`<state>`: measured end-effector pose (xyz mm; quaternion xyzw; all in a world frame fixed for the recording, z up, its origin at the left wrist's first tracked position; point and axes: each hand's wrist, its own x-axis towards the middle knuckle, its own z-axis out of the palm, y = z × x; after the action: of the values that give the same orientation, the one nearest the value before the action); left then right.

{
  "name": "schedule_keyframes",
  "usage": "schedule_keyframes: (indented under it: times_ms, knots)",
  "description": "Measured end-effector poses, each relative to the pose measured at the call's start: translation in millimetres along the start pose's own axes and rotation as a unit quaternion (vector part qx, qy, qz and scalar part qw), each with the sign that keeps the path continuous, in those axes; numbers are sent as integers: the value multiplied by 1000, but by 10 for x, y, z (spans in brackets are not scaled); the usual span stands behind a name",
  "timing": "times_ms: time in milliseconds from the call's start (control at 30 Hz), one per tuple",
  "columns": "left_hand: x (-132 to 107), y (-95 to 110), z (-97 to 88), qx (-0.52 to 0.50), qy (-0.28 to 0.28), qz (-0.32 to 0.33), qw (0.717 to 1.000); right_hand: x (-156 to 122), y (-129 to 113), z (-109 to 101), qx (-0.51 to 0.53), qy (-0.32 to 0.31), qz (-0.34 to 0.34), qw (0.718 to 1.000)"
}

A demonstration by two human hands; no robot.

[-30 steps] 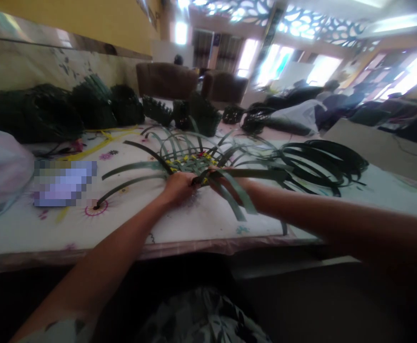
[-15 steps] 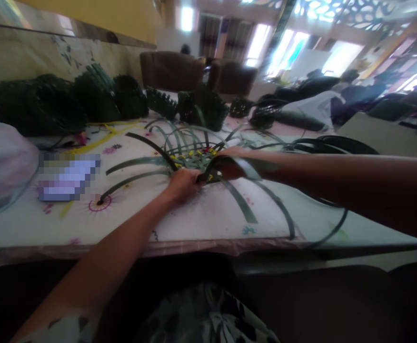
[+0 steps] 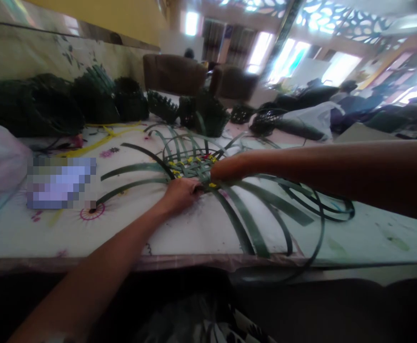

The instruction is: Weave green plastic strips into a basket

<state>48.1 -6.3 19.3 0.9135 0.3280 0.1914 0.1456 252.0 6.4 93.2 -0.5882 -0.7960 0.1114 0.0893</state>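
Observation:
A half-woven piece of dark green plastic strips point(image 3: 194, 167), dotted with yellow ties and one red bit, lies on the table with long loose strip ends point(image 3: 246, 219) fanning out around it. My left hand point(image 3: 183, 193) is closed on the near edge of the weave, its fingertips turned inward and partly hidden. Just across from it, my right hand point(image 3: 226, 167) lies over the right side of the weave, touching it. Its fingers are blurred and mostly out of sight, so their grip does not show.
Several dark green woven baskets point(image 3: 208, 114) line the back of the table. A coil of strip point(image 3: 337, 209) rests right of my right forearm. At left are a white plastic bag point(image 3: 1, 166), a blurred-out flat object point(image 3: 64, 183) and yellow strips point(image 3: 104, 138).
The strip that arched up beside my right hand is down, and more strip ends now spread toward the front edge. My left hand stays at the weave's near edge. The view has shifted slightly.

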Motion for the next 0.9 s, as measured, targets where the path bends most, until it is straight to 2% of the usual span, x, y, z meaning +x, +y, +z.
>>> schedule_keyframes:
  times_ms: [100, 167, 267, 400, 467, 567, 700, 767, 900]
  knots:
    - [3, 5, -12, -4, -7, 0, 1000, 35, -140, -112, 15, -213, -22, 977]
    - [6, 7, -18, -11, -7, -3, 1000, 41, -203, -154, 21, -261, -30, 965]
    - [9, 4, -24, -24, -6, -3, 1000, 13, -210, -133, 29, -237, -23, 971]
    - [-2, 2, -35, -35, -7, 9, 999, -117, -82, -25, 35, -113, -7, 993]
    - [-8, 4, -41, -41, -9, 18, 999, -224, -13, 15, 18, -81, -25, 996]
    - [-13, 7, -46, -52, -10, 20, 998, -409, 43, 40, -37, -101, -98, 989]
    - [-15, -4, -39, -68, -8, 19, 997, -592, 60, 41, -148, -134, -220, 955]
    - [-18, -17, -32, -70, -1, 23, 997, -616, 75, 42, -180, -145, -238, 943]
    - [-25, -46, -14, -74, 8, 33, 997, -524, 153, 51, -155, -157, -225, 949]
